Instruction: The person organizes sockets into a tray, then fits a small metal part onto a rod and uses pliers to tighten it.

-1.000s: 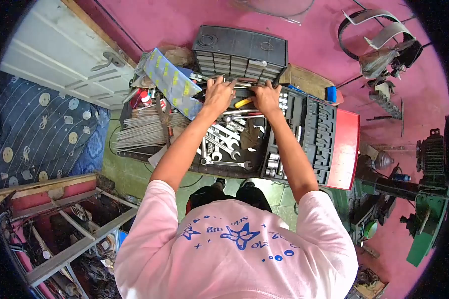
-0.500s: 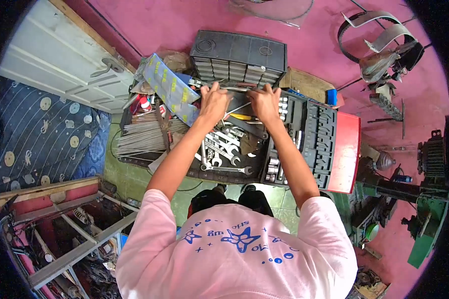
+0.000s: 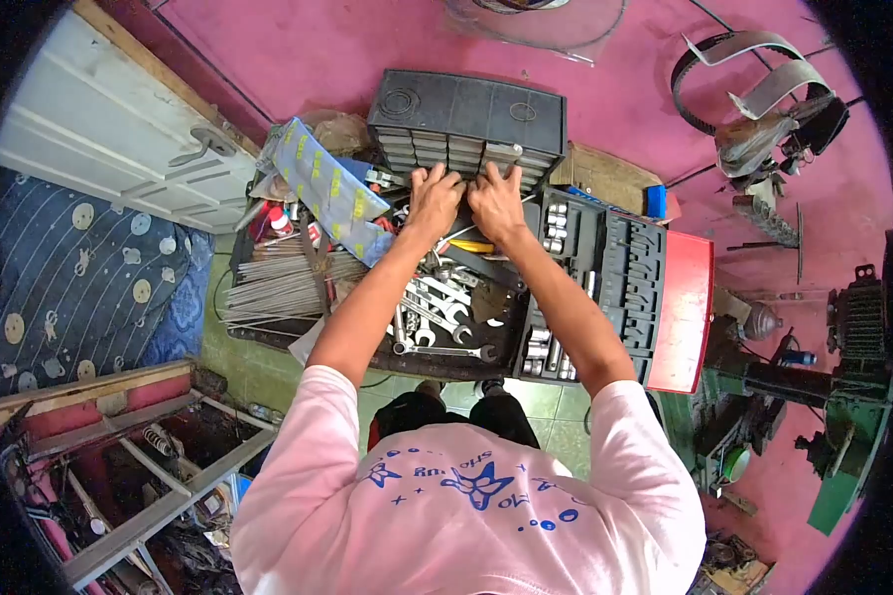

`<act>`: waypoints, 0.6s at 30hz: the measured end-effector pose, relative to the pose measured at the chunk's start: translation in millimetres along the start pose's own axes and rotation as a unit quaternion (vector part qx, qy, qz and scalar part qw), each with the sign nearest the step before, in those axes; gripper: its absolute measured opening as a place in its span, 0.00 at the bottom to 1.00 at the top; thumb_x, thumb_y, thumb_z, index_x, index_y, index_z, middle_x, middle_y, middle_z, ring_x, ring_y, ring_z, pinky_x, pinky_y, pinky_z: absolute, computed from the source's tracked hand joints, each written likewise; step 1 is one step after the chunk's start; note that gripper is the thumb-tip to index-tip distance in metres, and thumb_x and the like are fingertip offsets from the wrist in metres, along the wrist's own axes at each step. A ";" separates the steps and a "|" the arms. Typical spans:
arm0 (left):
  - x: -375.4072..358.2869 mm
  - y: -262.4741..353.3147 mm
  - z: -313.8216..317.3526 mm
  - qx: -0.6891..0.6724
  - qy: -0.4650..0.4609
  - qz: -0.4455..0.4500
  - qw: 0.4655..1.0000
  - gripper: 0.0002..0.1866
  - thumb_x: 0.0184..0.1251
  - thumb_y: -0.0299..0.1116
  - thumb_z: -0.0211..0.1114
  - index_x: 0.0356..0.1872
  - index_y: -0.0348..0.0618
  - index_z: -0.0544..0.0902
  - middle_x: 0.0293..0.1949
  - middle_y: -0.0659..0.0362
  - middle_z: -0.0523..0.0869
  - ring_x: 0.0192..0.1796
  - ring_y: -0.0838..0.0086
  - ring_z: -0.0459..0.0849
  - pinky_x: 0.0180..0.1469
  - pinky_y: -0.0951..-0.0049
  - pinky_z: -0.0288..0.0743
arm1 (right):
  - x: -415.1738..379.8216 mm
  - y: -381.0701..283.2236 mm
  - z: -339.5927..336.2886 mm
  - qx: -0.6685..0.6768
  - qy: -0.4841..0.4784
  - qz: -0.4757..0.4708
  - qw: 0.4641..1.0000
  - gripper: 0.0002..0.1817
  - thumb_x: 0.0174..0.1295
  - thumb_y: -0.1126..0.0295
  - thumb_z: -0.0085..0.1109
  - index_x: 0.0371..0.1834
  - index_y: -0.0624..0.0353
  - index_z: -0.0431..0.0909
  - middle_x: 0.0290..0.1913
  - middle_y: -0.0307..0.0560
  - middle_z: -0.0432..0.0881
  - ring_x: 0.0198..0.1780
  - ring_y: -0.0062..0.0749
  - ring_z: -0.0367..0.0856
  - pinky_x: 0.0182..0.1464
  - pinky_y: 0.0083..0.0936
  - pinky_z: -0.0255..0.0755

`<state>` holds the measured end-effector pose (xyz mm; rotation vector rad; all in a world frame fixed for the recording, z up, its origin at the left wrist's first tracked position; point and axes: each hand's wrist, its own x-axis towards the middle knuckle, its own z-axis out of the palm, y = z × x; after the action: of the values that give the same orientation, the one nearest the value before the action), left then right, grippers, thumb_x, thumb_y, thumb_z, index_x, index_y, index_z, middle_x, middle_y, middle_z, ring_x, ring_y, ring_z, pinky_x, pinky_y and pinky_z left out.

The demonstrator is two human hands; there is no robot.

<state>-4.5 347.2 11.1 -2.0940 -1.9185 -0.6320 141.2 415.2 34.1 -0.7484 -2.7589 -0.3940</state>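
pink walls and a pink floor are framing a cluttered workshop corner, seen from above the person's head. going from the left, a dark blue patterned cloth is lying beside a white panelled door. a red metal frame is sitting below it. next, a bundle of thin grey rods is lying in the open toolbox, with a blue and yellow printed pack leaning over it.

the left hand is reaching forward, fingers curled down against the front of a black drawer cabinet; the right hand is doing the same just beside it, the two hands nearly touching. whether either hand is pinching something small or only pressing on the drawers, i cannot tell. the cabinet is standing at the far edge of the toolbox, against the wall.

under the forearms a heap of silver spanners is lying loose, with a yellow-handled tool just below the hands. further right, a black socket tray with a red lid is lying open, and green machinery is standing at the far right.
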 end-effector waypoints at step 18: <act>-14.8 107.1 -27.2 -0.149 0.085 0.099 0.980 0.09 0.52 0.24 0.67 0.35 0.46 0.86 0.41 0.65 0.85 0.55 0.68 0.80 0.54 0.51 0.64 | -113.9 5.4 -97.8 -0.007 0.005 0.126 0.992 0.09 0.42 0.70 0.69 0.29 0.53 0.84 0.34 0.40 0.85 0.54 0.39 0.76 0.53 0.53 0.61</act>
<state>96.2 309.5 40.7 -2.2814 -1.5799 -1.0702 256.0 336.5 90.6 -1.0802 -2.6094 -0.3631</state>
